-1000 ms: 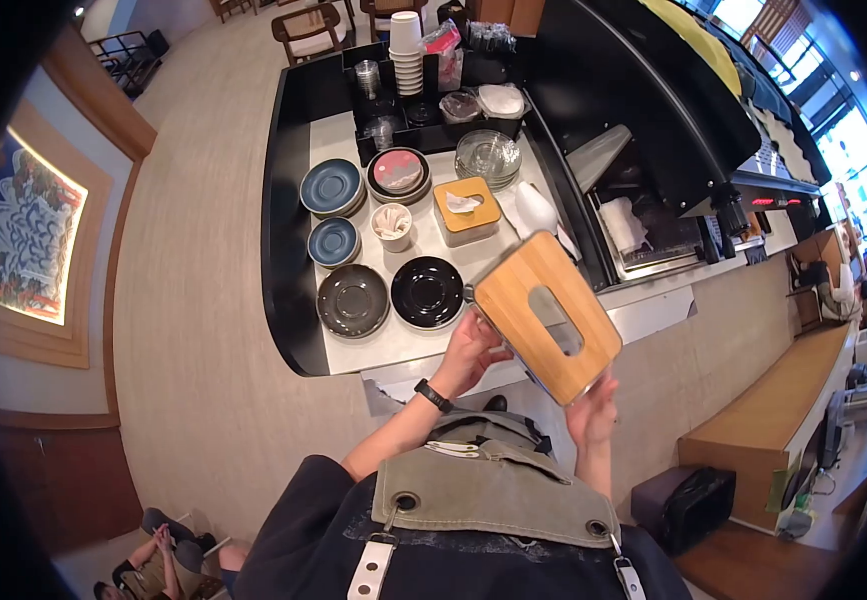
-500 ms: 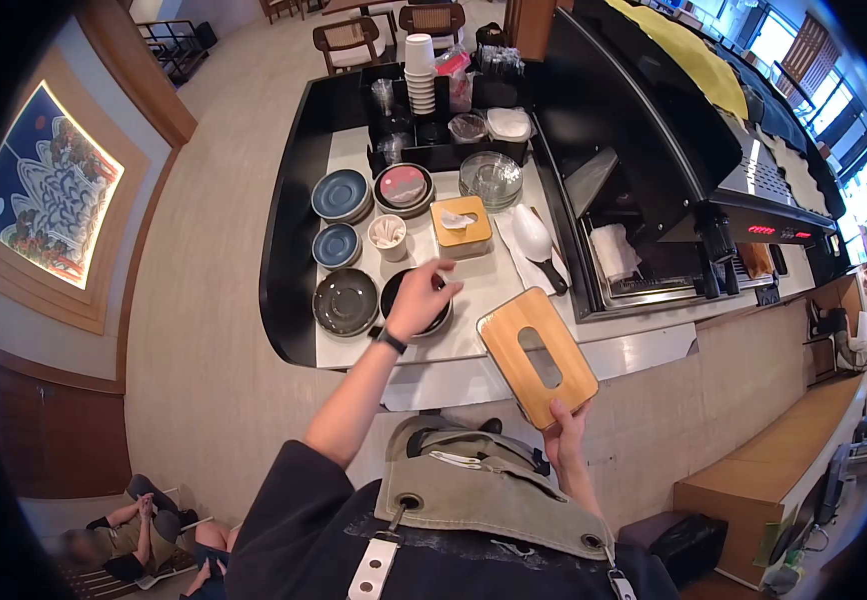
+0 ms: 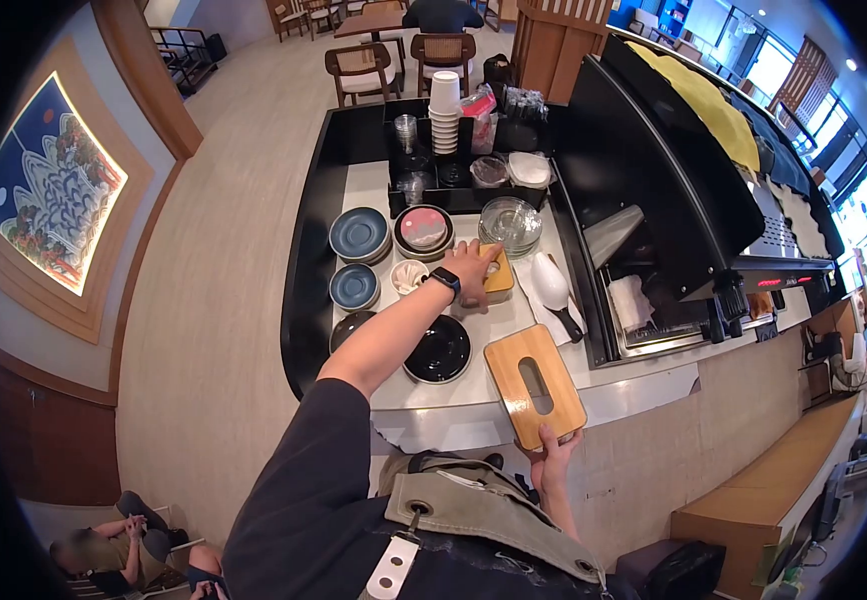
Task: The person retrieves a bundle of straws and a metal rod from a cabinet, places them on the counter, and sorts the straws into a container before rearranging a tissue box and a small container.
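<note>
My right hand (image 3: 555,448) grips the lower end of a wooden-topped box (image 3: 558,372) with an oval slot, held over the counter's front edge. My left hand (image 3: 469,272), with a dark watch on the wrist, lies over a smaller wooden-topped tissue box (image 3: 499,280) on the counter, its fingers wrapped round the top and hiding much of it. Beside this hand stands a white cup (image 3: 409,275) of pale packets. A glossy black plate (image 3: 438,350) sits below the left wrist, and the left forearm partly covers a dark plate (image 3: 352,330).
Stacks of blue plates (image 3: 360,235), a pink-topped stack (image 3: 425,229), glass plates (image 3: 511,225) and paper cups (image 3: 445,112) stand behind. A white scoop (image 3: 551,285) lies to the right, near a black coffee machine (image 3: 654,180). Two seated people appear lower left.
My left hand has moved right and forward, from above the black plate onto the smaller tissue box. My right hand still holds the larger box. The view has shifted.
</note>
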`<state>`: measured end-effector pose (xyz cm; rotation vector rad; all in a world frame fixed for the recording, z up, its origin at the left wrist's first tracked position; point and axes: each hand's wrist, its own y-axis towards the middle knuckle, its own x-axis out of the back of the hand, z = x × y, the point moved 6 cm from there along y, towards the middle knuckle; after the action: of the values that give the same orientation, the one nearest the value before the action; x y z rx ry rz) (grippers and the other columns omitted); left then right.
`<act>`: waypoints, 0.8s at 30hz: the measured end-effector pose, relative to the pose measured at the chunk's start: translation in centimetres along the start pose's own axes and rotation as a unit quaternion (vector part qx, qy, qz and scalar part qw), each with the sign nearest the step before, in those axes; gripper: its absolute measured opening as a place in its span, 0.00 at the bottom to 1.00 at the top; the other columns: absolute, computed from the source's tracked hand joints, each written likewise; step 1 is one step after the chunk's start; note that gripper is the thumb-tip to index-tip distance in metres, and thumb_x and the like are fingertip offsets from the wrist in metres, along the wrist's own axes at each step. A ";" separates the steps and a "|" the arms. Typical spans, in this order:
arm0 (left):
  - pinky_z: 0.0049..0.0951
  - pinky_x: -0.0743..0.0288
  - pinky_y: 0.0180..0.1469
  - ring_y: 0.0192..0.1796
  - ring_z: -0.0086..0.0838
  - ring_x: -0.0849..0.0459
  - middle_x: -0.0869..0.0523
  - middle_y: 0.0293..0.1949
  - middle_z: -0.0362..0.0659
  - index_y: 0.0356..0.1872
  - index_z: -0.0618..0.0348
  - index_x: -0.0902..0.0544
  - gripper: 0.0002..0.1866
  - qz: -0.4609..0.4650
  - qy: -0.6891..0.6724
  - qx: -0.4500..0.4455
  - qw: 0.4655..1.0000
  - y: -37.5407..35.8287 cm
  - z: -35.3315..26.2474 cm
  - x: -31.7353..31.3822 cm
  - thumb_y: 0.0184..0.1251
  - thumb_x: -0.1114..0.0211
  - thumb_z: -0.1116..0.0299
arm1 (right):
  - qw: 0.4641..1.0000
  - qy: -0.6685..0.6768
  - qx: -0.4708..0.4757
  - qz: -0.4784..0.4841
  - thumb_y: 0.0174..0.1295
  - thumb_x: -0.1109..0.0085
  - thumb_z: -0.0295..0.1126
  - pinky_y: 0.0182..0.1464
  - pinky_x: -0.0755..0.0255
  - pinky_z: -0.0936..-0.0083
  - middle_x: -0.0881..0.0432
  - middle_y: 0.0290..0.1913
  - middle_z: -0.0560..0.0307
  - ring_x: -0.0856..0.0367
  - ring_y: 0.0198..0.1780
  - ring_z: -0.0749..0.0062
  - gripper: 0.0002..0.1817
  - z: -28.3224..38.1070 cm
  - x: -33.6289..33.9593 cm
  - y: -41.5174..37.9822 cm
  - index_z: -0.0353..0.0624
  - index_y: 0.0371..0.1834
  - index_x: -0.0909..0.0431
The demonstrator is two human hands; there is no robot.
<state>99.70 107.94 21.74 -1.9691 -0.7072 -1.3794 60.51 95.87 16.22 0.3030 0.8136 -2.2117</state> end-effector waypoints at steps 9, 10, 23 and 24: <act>0.58 0.28 0.68 0.69 0.61 0.30 0.28 0.67 0.61 0.83 0.40 0.45 0.68 -0.062 -0.060 -0.098 0.991 0.1 1.7 2.5 0.34 0.14 0.52 | 0.999 -0.021 0.004 -0.042 0.66 0.30 0.36 0.48 0.15 0.40 0.38 0.73 0.49 0.25 0.67 0.47 0.46 -1.3 -1.3 0.7 0.60 0.79 0.55; 0.58 0.29 0.69 0.69 0.61 0.30 0.28 0.67 0.61 0.83 0.41 0.45 0.68 -0.082 -0.070 -0.118 0.987 0.4 2.4 3.2 0.34 0.14 0.53 | 0.999 -0.022 0.006 -0.043 0.66 0.30 0.37 0.48 0.15 0.41 0.38 0.73 0.49 0.25 0.66 0.47 0.46 -1.3 -1.5 0.7 0.60 0.78 0.55; 0.52 0.38 0.79 0.72 0.58 0.33 0.29 0.72 0.55 0.81 0.39 0.39 0.64 -0.144 -0.077 -0.042 0.986 6.5 21.8 18.9 0.32 0.18 0.60 | 0.997 -0.025 0.007 -0.070 0.66 0.31 0.38 0.56 0.23 0.31 0.40 0.75 0.49 0.31 0.72 0.45 0.47 -2.5 -3.3 1.8 0.65 0.80 0.55; 0.52 0.38 0.79 0.73 0.59 0.34 0.30 0.73 0.54 0.81 0.39 0.39 0.64 -0.143 -0.081 -0.038 0.986 7.3 22.9 18.6 0.32 0.18 0.61 | 0.997 -0.025 0.008 -0.070 0.66 0.31 0.38 0.56 0.24 0.29 0.40 0.76 0.49 0.31 0.72 0.45 0.47 -2.5 -3.4 2.0 0.65 0.80 0.55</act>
<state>124.78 121.58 32.08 -2.1200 -1.0625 -1.4383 64.20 98.39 14.90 0.2030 0.8133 -2.3471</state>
